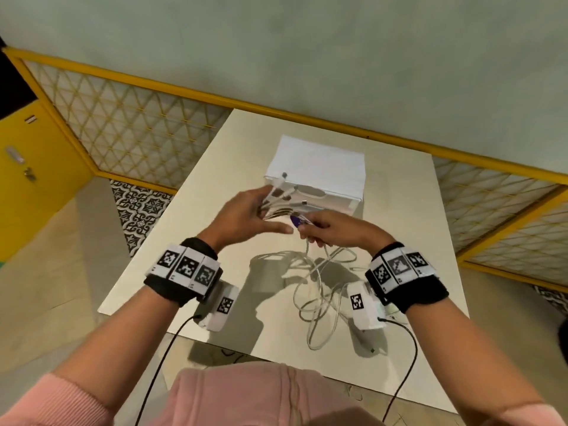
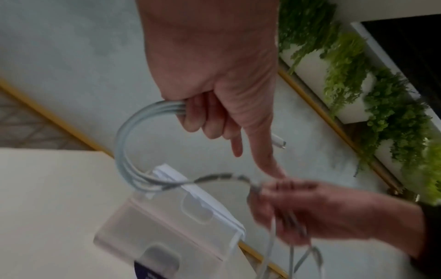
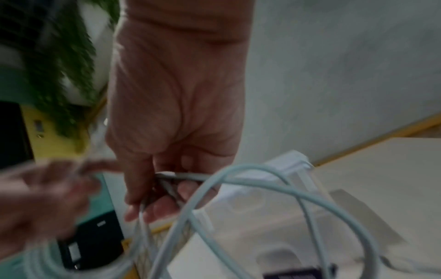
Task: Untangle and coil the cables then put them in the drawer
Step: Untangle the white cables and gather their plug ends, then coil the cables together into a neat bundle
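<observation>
Both hands are raised above a cream table (image 1: pixel 196 229), in front of a small white drawer unit (image 1: pixel 316 167). My left hand (image 1: pixel 246 213) grips a coil of white cable (image 2: pixel 126 139) with curled fingers, index finger pointing out; a plug end (image 2: pixel 279 142) sticks out behind it. My right hand (image 1: pixel 332 230) pinches white cable strands (image 3: pixel 171 186) that run from the coil. From the right hand the rest of the white cables (image 1: pixel 319 290) hang down in a loose tangle onto the table. A small purple thing (image 1: pixel 295 222) shows between the hands.
The drawer unit has translucent drawer fronts with recessed handles (image 2: pixel 195 209). A yellow-framed lattice railing (image 1: pixel 123 124) runs behind the table, a yellow door (image 1: pixel 33 167) stands at far left. Black leads (image 1: pixel 166 348) hang from my wrist cameras. Green plants (image 2: pixel 372 94) line the wall.
</observation>
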Available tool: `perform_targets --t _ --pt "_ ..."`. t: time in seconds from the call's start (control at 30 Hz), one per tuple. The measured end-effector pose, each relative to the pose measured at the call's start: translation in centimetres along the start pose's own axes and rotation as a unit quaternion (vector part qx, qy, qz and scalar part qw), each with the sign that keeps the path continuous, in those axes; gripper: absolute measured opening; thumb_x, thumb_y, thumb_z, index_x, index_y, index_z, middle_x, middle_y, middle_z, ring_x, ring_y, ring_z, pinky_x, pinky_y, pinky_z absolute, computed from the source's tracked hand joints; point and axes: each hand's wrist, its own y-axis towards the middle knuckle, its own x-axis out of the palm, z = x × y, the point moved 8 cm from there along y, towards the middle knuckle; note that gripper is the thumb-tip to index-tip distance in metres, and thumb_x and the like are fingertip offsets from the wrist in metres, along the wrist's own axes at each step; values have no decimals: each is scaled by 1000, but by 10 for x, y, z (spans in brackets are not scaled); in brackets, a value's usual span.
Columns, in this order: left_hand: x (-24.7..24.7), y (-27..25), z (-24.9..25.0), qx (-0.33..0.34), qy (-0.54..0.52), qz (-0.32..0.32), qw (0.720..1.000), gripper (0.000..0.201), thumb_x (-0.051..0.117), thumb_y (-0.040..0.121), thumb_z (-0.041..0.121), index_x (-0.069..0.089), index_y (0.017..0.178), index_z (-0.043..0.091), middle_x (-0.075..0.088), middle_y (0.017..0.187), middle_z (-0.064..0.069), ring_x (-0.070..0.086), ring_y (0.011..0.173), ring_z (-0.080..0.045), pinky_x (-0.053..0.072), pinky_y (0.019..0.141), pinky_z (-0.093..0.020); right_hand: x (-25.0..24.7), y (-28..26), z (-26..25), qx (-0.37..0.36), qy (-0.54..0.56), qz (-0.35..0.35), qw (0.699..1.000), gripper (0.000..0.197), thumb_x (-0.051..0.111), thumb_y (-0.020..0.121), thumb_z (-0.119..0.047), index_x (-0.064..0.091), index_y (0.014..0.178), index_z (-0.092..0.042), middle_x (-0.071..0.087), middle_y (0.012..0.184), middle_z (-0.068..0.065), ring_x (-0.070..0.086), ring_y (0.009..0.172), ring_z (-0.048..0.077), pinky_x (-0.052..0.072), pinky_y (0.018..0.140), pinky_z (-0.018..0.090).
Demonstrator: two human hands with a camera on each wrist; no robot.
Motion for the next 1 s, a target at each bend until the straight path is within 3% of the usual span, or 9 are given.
perform_targets --t 0.13,0.2,0.27,0.37,0.47,0.57,0.63,0.77,1.0 --pt "28 7 -10 6 -101 -55 993 29 68 86 26 64 114 18 72 95 6 62 84 -7 48 81 -25 -14 -11 -36 -31 32 -29 999 26 46 98 -33 60 90 -13 52 71 -6 50 62 8 41 57 20" --pt "26 9 -6 17 -103 -51 993 11 57 94 20 65 95 13 65 75 14 55 67 3 43 68 -23 -20 -16 -37 -29 54 -23 998 30 48 97 -31 61 94 -4 52 70 -5 50 60 5 41 59 19" --pt "15 12 -2 11 -99 -41 994 16 51 96 16 62 84 15 56 61 19 45 58 3 36 62 -18 -23 -20 -23 -6 76 -5 997 31 52 95 -29 60 99 0 53 73 -3 51 63 4 44 58 16" --pt "-11 18 8 27 -64 -5 998 20 53 96 25 62 85 11 56 71 8 46 65 -4 37 65 -22 -11 -23 7 43 99 -29 994 12 58 92 -25 60 89 -13 56 80 -4 56 73 7 52 60 19" --pt "-23 19 27 61 -2 29 998 15 55 94 26 61 81 23 59 71 11 52 63 8 37 62 -11 -2 -22 24 49 163 -30 985 4 62 90 -17 60 93 -14 59 92 0 59 83 10 56 64 19" --pt "-27 17 32 51 8 73 996 20 55 94 26 55 75 30 57 68 13 52 62 4 36 58 -11 -11 -20 26 13 250 38 968 26 64 87 -8 58 112 -13 61 111 0 63 98 13 57 73 23" --pt "-37 16 18 11 13 107 994 17 55 94 30 58 78 27 59 68 7 53 66 -7 40 63 -23 -25 -23 30 -8 332 127 935 27 65 85 -4 58 110 -9 60 115 5 64 103 18 57 75 24" --pt "-42 13 -13 -61 92 69 991 25 58 90 40 64 76 20 62 69 -2 54 68 -23 41 66 -35 -51 -36 41 -11 337 250 908 15 70 80 -3 60 84 -14 61 88 4 63 74 10 55 61 21" --pt "-23 4 -31 -70 47 25 996 22 62 89 37 69 91 17 62 74 -6 50 65 -16 36 62 -28 -18 -43 55 25 240 105 965 15 64 88 -21 70 87 -8 54 57 -1 47 55 13 40 58 20"
